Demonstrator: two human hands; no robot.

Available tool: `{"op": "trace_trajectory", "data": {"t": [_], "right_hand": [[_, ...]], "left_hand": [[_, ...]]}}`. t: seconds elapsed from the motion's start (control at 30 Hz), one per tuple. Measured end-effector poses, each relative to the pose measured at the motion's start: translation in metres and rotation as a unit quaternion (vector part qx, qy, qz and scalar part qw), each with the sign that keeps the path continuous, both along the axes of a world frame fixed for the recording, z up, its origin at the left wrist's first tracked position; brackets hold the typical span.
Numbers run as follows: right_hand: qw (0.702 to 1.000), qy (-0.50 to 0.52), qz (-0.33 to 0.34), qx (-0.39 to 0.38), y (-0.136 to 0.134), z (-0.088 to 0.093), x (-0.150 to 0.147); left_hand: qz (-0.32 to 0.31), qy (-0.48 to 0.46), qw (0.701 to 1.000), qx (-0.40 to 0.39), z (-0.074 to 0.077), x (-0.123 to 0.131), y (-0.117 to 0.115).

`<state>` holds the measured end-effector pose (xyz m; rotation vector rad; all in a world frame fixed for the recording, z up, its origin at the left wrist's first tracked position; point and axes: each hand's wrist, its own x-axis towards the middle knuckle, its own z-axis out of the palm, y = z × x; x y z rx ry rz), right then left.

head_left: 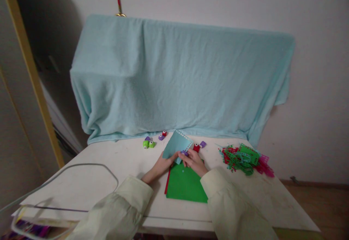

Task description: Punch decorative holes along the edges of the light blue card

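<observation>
Creased sleeves, hands holding hole-edged paper, punch

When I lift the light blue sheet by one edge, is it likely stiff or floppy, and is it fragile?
Probably light and moderately stiff: the light blue sheet reaches beyond the left hand, looking nearly flat. It may tear more easily along the punched holes, since they run in rows close to its edges.

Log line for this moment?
left hand: holds light-blue punched paper sheet; right hand: holds small purple paper punch at sheet's edge; green paper: below
</observation>
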<state>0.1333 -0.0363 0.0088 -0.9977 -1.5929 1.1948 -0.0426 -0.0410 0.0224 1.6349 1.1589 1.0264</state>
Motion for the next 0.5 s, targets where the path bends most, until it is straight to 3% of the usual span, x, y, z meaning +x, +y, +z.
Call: {"op": "trace_trajectory", "data": {"t": [0.33,0.5], "right_hand": [[0.999,-0.012,-0.03,0.026,0.0025,-0.0038,-0.0001],[1.0,0.003,-0.03,-0.005,0.0058,-0.0061,-0.0015]], "left_hand": [[0.01,0.008,1.0,0.003,-0.0049,0.0011,0.003],[0.002,0.013,1.0,0.014,-0.0083,0.0018,0.0041]]}}
